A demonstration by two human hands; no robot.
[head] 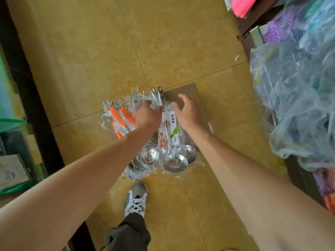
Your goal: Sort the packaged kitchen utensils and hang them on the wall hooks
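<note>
A pile of packaged ladles in clear plastic lies on the yellow floor. Steel-handled ladles (pixel 173 161) with a printed card lie at the right of the pile. Orange-handled ladles (pixel 119 118) lie at the left. My left hand (pixel 147 115) reaches down onto the pile, its fingers curled on the wrapped handles near the top; how firm the grip is stays unclear. My right hand (pixel 187 110) hovers with spread fingers just right of the steel handles, above a brown cardboard sheet (pixel 188 89). No wall hooks are in view.
My shoe (pixel 136 200) stands just below the pile. A shelf with bagged goods (pixel 299 98) runs along the right. A dark shelf edge (pixel 27 84) and boxes run along the left. Pink bristles (pixel 243 6) stick out at the top right.
</note>
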